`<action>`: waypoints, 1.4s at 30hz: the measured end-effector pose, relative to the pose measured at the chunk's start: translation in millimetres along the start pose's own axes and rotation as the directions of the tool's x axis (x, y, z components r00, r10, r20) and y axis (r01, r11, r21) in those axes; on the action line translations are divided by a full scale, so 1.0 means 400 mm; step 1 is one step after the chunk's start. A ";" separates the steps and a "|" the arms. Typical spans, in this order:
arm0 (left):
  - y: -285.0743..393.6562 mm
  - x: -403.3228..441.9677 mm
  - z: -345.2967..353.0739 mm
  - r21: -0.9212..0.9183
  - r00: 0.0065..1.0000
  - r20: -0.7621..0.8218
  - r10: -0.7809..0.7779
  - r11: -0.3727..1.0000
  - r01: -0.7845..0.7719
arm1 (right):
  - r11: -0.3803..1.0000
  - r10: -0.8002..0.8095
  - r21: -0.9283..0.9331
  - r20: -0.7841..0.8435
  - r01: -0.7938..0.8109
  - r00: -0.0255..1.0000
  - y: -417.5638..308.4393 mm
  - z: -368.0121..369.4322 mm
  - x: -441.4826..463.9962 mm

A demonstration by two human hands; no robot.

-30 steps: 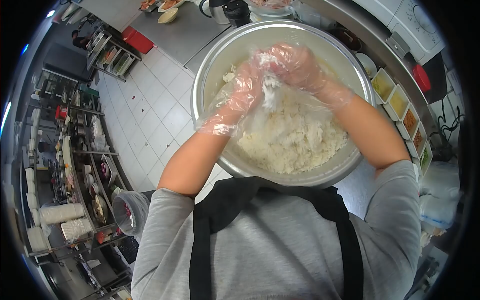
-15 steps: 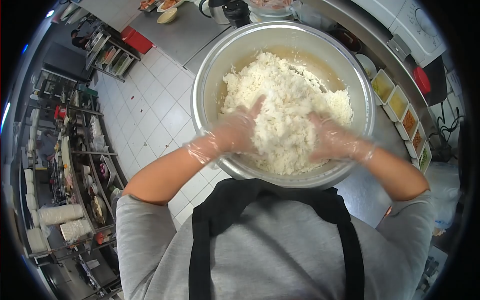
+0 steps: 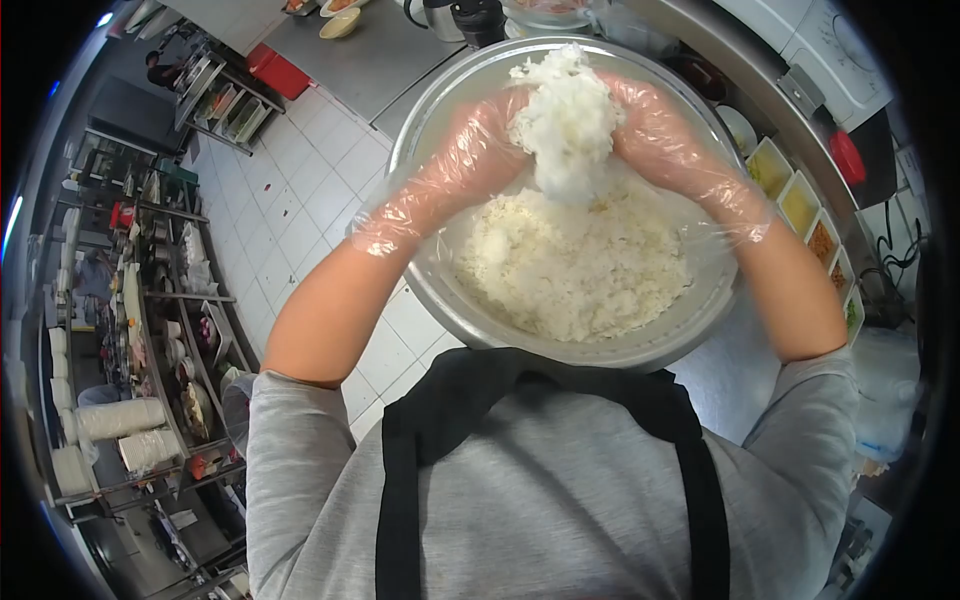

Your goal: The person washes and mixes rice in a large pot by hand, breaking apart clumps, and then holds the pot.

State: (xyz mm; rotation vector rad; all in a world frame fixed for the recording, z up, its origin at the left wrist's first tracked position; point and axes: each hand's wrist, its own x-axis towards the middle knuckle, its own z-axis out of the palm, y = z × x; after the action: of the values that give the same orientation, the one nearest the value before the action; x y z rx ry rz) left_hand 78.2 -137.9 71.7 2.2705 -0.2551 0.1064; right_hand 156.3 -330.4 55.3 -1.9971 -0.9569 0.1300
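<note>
A large metal bowl holds a heap of white cooked rice. Above the far side of the bowl, a big loose clump of rice is raised between my two hands. My left hand, in a clear plastic glove, grips the clump from the left. From the other side, my right hand, gloved the same way, presses against it. Most of the fingertips are hidden behind or within the rice.
To the right, a row of small containers holds chopped ingredients. A kettle and a black jar stand behind the bowl. Loaded shelves line the left, past the tiled floor. A person is far off.
Both hands have risen out of the heap and moved away from my body, lifting a clump of rice between them. The heap left in the bowl now lies lower and flatter.
</note>
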 end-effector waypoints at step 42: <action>-0.083 0.024 0.054 0.090 0.997 -0.080 0.018 0.996 -0.011 | 0.992 0.046 0.121 0.014 -0.047 0.999 0.073 -0.006 0.020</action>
State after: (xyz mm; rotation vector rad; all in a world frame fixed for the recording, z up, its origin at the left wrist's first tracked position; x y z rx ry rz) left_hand 94.7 -134.5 34.9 2.3478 -0.2286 0.2206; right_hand 179.7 -335.4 36.6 -1.9094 -0.8890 0.2207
